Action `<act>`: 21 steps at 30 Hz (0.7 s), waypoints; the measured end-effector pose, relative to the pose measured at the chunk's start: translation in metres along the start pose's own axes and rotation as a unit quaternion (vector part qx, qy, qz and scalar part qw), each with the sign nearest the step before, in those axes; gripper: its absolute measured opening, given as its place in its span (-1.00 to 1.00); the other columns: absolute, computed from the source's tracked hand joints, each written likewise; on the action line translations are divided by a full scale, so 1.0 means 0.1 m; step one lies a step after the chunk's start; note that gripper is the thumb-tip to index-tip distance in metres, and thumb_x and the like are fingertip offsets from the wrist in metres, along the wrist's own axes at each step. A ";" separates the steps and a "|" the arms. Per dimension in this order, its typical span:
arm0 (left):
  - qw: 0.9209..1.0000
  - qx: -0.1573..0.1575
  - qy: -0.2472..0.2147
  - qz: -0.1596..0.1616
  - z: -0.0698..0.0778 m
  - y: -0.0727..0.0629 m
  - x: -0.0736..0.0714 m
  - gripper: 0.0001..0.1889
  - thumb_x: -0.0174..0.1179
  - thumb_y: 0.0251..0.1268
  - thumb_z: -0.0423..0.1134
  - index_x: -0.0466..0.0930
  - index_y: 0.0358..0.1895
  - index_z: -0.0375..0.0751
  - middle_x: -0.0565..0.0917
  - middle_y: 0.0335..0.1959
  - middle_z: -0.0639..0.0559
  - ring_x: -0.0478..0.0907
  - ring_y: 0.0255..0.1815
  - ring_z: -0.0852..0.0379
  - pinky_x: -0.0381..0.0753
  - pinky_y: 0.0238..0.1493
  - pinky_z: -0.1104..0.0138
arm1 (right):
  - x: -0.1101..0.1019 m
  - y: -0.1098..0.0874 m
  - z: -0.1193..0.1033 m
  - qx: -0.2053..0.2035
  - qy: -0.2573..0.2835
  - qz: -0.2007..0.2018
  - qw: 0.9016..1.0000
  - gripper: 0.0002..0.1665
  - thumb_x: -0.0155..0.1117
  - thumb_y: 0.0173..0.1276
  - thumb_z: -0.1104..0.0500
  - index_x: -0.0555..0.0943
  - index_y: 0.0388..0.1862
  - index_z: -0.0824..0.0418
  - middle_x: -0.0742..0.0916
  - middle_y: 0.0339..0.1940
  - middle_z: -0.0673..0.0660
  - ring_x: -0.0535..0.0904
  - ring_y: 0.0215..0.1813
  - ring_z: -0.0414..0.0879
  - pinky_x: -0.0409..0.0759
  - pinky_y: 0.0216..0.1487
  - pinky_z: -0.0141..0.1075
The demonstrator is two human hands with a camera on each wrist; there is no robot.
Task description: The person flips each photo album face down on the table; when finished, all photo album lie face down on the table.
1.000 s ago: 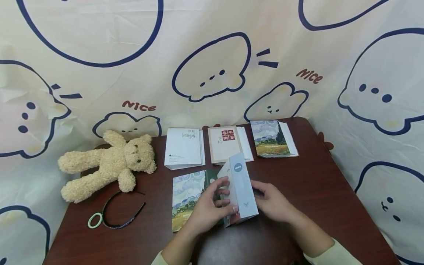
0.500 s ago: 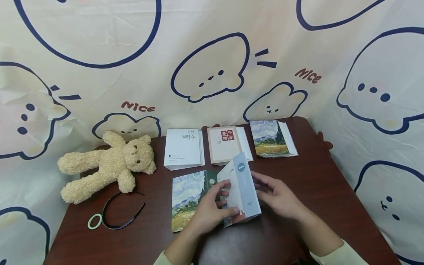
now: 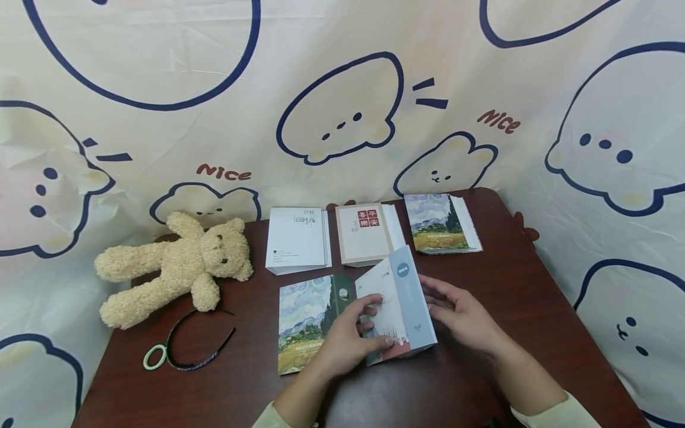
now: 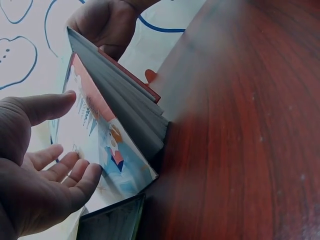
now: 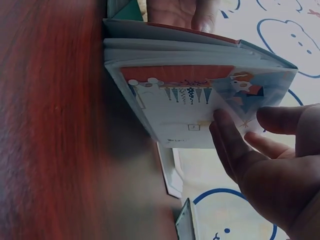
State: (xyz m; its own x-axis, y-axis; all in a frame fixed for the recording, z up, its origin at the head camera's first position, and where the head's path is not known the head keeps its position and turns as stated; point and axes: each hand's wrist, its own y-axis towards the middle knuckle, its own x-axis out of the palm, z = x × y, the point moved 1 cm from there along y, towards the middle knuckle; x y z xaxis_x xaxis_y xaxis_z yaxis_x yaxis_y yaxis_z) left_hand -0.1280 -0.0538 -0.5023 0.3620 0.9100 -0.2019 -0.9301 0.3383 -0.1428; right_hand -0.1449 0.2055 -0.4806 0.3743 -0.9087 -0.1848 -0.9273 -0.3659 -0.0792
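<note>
A photo album with a pale blue spine and an illustrated cover stands tilted on the table, spine uppermost. Its covers and pages splay downward, as the left wrist view shows. My left hand is at the album's left cover, its thumb and fingers extended along it. On the other side, my right hand touches the cover with extended fingers; in the right wrist view its thumb is near the spine side. Just left of it lies a painted-landscape photo album with a green spine, partly behind my left hand.
At the back of the table stand a white album, a cream album with red characters and another landscape album. On the left lie a plush bear and a black headband with a green ring.
The blue-spined album has shifted right, away from the landscape album, and more of its illustrated left cover shows. Both hands have moved right with it.
</note>
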 end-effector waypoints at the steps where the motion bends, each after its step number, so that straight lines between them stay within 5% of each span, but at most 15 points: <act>1: 1.000 0.002 0.001 -0.003 0.00 0.00 0.01 -0.24 0.57 0.13 -0.27 0.48 0.44 0.01 0.57 0.22 -0.12 0.57 0.23 -0.17 0.59 0.26 -0.03 | -0.01 -0.01 0.01 0.004 0.002 0.003 1.000 -0.36 0.15 0.59 0.29 0.31 0.59 0.30 0.53 0.45 0.35 0.49 0.43 0.22 0.59 0.26 -0.30; 11: 1.000 -0.005 -0.009 -0.023 -0.04 0.05 0.09 -0.27 0.55 0.16 -0.26 0.48 0.43 0.03 0.55 0.26 -0.08 0.56 0.28 -0.14 0.57 0.31 0.05 | -0.13 -0.11 0.08 0.064 0.012 0.038 0.997 -0.35 0.10 0.67 0.00 0.33 0.59 0.26 0.54 0.44 0.31 0.53 0.25 0.12 0.57 0.15 -0.36; 21: 1.000 -0.001 0.005 -0.031 -0.08 0.10 0.16 -0.26 0.54 0.16 -0.27 0.47 0.45 0.00 0.54 0.27 -0.07 0.60 0.24 -0.17 0.60 0.26 0.11 | -0.23 -0.15 0.17 0.079 -0.027 0.056 0.995 -0.28 0.22 0.60 0.03 0.31 0.59 0.31 0.58 0.37 0.36 0.64 0.10 0.09 0.67 0.01 -0.33</act>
State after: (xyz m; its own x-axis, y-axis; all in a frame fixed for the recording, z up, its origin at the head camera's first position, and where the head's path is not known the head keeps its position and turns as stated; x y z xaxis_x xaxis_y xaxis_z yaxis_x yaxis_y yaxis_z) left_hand -0.1310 -0.0379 -0.5149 0.4194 0.8848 -0.2029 -0.9059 0.3936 -0.1564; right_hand -0.1391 0.2356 -0.4918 0.2728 -0.9284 -0.2524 -0.9524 -0.2235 -0.2073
